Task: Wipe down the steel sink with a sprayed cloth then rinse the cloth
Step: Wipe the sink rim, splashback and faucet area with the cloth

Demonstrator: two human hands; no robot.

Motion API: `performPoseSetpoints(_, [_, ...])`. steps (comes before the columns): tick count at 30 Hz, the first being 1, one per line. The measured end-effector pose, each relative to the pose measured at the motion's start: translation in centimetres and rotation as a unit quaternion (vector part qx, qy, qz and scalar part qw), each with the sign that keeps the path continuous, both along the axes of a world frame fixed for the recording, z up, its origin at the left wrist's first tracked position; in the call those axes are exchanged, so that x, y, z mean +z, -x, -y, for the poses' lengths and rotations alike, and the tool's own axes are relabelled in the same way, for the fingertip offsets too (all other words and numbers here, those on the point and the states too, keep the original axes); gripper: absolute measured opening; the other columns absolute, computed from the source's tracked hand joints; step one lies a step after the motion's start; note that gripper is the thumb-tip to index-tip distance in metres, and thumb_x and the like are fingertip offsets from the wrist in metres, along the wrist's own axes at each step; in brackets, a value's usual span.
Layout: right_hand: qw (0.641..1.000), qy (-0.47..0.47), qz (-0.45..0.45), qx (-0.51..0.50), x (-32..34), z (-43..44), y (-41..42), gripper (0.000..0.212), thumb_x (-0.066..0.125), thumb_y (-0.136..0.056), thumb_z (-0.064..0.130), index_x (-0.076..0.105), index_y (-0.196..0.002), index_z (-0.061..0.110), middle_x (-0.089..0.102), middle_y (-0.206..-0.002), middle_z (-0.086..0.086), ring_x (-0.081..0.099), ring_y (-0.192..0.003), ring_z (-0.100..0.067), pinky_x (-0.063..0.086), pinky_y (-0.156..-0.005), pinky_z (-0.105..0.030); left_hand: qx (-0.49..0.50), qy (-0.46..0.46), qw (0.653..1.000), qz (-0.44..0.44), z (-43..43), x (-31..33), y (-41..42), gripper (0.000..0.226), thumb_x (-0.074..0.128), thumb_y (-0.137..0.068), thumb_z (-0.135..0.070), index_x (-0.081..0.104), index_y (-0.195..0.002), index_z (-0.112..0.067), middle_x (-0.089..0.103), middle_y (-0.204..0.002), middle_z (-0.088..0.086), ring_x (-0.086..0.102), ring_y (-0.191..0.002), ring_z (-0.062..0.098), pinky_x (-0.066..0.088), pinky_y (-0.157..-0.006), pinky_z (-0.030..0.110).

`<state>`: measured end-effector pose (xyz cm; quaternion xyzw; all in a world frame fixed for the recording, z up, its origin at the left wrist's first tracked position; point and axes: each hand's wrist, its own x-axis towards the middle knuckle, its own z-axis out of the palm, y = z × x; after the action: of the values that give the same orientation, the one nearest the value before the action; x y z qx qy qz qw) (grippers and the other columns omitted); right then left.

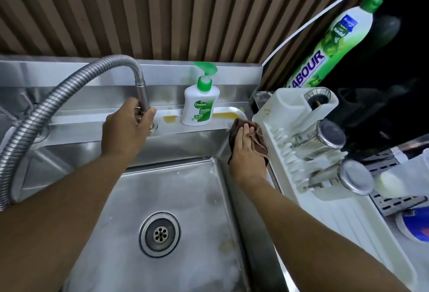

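The steel sink (204, 199) fills the lower middle, with a round drain (159, 233) in its basin. A brown cloth (238, 129) lies on the sink's right rim near the back corner. My right hand (247, 152) presses flat on the cloth with straight fingers. At the back ledge, my left hand (126, 127) grips the lower end of the flexible metal faucet hose (69, 89), which arches up and over from the left. No water is running from the faucet.
A white and green soap pump bottle (200, 103) stands on the back ledge with yellowish residue beside it. A white dish rack (308, 152) with steel cups lies right of the sink. A tall green-capped bottle (334, 41) leans behind it. A ribbed wall runs behind.
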<state>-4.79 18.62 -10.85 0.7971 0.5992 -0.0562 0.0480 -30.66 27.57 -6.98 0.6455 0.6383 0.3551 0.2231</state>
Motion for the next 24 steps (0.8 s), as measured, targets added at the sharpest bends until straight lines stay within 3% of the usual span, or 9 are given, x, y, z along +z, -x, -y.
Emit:
performPoseSetpoints(2, [1.0, -0.015, -0.003, -0.004, -0.4, 0.4, 0.0, 0.075, 0.018, -0.087, 0.018, 0.0, -0.156, -0.004, 0.006, -0.165, -0.024, 0.011, -0.154, -0.033, 0.02, -0.123, -0.044, 0.007, 0.004, 1.0, -0.009, 0.0, 0.1, 0.0, 0.025, 0.062, -0.095, -0.045, 0.054, -0.087, -0.022, 0.063, -0.079, -0.001, 0.062, -0.082, 0.034, 0.046, -0.069, 0.036])
performPoseSetpoints(4, [1.0, -0.019, -0.016, -0.012, -0.8, 3.4, 0.3, 0.079, 0.01, -0.08, 0.016, 0.019, -0.155, -0.005, 0.03, -0.159, -0.025, 0.038, -0.145, -0.035, 0.038, -0.111, -0.047, 0.011, 0.008, 1.0, -0.019, 0.1, 0.4, -0.2, 0.025, 0.062, -0.095, -0.044, 0.053, -0.086, -0.023, 0.061, -0.076, -0.004, 0.061, -0.082, 0.034, 0.044, -0.069, 0.035])
performPoseSetpoints(6, [1.0, -0.01, -0.028, -0.01, -0.9, 7.1, 0.4, 0.074, 0.031, -0.08, 0.01, 0.031, -0.153, -0.003, 0.043, -0.153, -0.02, 0.062, -0.123, -0.033, 0.056, -0.083, -0.043, 0.017, 0.015, 1.0, -0.01, 0.3, 0.6, -0.4, 0.024, 0.062, -0.094, -0.045, 0.054, -0.086, -0.023, 0.062, -0.076, -0.005, 0.063, -0.082, 0.033, 0.046, -0.07, 0.036])
performPoseSetpoints(8, [0.998, 0.006, -0.057, -0.01, -0.9, 9.3, 0.4, 0.086, 0.06, -0.071, 0.004, 0.035, -0.153, 0.0, 0.043, -0.155, -0.014, 0.068, -0.114, -0.028, 0.058, -0.065, -0.04, 0.019, 0.027, 0.999, 0.005, 0.3, 0.5, -0.3, 0.025, 0.062, -0.094, -0.046, 0.055, -0.087, -0.023, 0.067, -0.078, -0.004, 0.066, -0.082, 0.03, 0.05, -0.072, 0.036])
performPoseSetpoints(10, [0.999, -0.001, -0.051, -0.016, -1.4, 8.9, 0.0, 0.089, 0.063, -0.067, 0.003, 0.037, -0.152, 0.001, 0.042, -0.156, -0.013, 0.065, -0.119, -0.027, 0.058, -0.064, -0.039, 0.017, 0.042, 0.999, 0.022, 0.2, 0.3, -0.3, 0.025, 0.062, -0.093, -0.049, 0.057, -0.091, -0.025, 0.072, -0.085, -0.005, 0.07, -0.084, 0.026, 0.055, -0.077, 0.04])
performPoseSetpoints(13, [1.0, -0.015, -0.023, -0.002, -0.7, 4.6, -0.2, 0.084, 0.029, -0.074, 0.004, 0.02, -0.157, -0.001, 0.028, -0.162, -0.016, 0.041, -0.144, -0.027, 0.052, -0.092, -0.04, 0.05, 0.078, 0.994, 0.056, 0.7, 0.5, -0.6, 0.033, 0.065, -0.09, -0.05, 0.057, -0.116, -0.031, 0.072, -0.107, -0.004, 0.069, -0.097, 0.022, 0.053, -0.09, 0.042])
performPoseSetpoints(16, [0.999, 0.003, -0.034, 0.029, -0.1, 0.1, -0.1, 0.081, 0.025, -0.084, 0.01, -0.008, -0.157, 0.001, 0.004, -0.167, -0.016, 0.021, -0.152, -0.029, 0.037, -0.112, -0.04, 0.131, -0.033, 0.99, -0.039, 2.8, 1.2, -1.2, 0.058, 0.07, -0.089, -0.043, 0.047, -0.134, -0.014, 0.058, -0.127, 0.011, 0.051, -0.117, 0.033, 0.04, -0.099, 0.045])
performPoseSetpoints(19, [0.999, -0.009, -0.046, 0.022, -0.8, -1.4, -0.5, 0.085, 0.049, -0.085, 0.01, 0.005, -0.157, -0.004, 0.022, -0.163, -0.022, 0.038, -0.145, -0.033, 0.048, -0.103, -0.042, 0.082, -0.17, 0.98, -0.059, 5.3, 2.3, -3.0, 0.045, 0.071, -0.087, -0.03, 0.053, -0.121, -0.006, 0.055, -0.118, 0.015, 0.049, -0.109, 0.03, 0.04, -0.096, 0.038])
performPoseSetpoints(24, [0.996, -0.047, -0.054, 0.052, -1.5, 2.1, -1.1, 0.078, 0.031, -0.073, 0.002, 0.033, -0.151, -0.006, 0.04, -0.155, -0.022, 0.055, -0.132, -0.032, 0.058, -0.077, -0.041, -0.025, -0.04, 0.999, 0.01, 4.3, 3.7, -8.1, 0.07, 0.08, -0.08, -0.04, 0.044, -0.137, -0.024, 0.053, -0.131, -0.001, 0.053, -0.111, 0.011, 0.048, -0.087, 0.032])
